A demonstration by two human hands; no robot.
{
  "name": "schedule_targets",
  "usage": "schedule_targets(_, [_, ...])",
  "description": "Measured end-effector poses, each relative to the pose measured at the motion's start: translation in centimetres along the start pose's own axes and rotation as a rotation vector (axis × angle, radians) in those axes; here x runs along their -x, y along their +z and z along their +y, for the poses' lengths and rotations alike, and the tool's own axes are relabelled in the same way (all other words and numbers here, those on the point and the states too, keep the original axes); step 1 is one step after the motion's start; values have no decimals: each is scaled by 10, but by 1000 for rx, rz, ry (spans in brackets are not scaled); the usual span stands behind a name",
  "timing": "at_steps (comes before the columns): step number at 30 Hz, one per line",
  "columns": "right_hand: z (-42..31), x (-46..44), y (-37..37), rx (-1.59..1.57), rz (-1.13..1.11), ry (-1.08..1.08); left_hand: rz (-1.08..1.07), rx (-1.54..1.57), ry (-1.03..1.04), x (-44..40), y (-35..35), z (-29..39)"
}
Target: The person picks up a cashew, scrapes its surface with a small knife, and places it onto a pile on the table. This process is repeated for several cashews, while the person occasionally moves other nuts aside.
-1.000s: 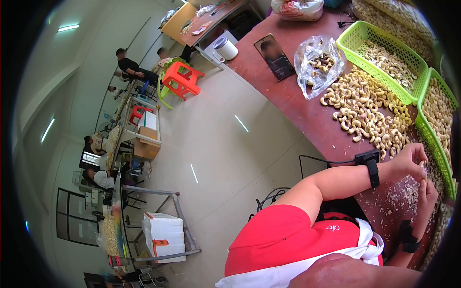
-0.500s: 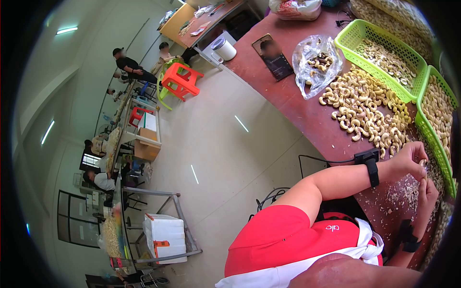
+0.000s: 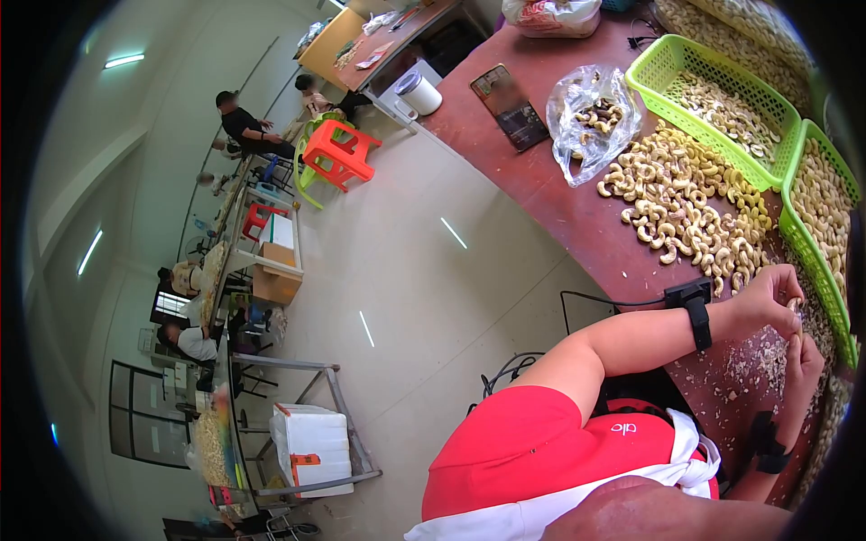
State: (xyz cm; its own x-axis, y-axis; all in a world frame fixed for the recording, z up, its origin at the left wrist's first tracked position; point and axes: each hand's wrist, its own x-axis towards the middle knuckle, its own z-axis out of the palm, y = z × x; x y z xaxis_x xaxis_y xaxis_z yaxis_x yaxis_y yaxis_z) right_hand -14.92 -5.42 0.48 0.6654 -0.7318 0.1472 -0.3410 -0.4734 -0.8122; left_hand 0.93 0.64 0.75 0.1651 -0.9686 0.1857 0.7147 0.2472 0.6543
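Observation:
My left hand (image 3: pixel 773 299) is closed in a pinch around a cashew nut (image 3: pixel 793 307) at the right side of the view. Just below it, my right hand (image 3: pixel 803 362) has its fingers closed against the same nut; whether it also holds a small tool is hidden. Both wrists wear black straps. Pale skin flakes (image 3: pixel 762 365) are scattered on the table under the hands. A heap of cashew nuts (image 3: pixel 681 198) lies beyond my left hand. Right beside the hands stands a green basket (image 3: pixel 798 239) filled with cashews.
Another green basket (image 3: pixel 713 135) contains cashew pieces. A clear plastic bag (image 3: pixel 591 122) with darker nuts and a phone (image 3: pixel 510 106) lie on the red table (image 3: pixel 541 194). A white mug (image 3: pixel 419 93) stands beyond the edge. Red stools (image 3: pixel 341 153) and seated people are farther off.
My hands stay almost still, pinched together on the cashew nut. In the background, the person in black and the one beside them have shifted their posture slightly.

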Motion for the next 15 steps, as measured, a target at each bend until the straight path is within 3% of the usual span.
schedule_targets(15, [-5, 0, 0, -2, -1, -2, -1, -4, -9, 1, 1, 2])
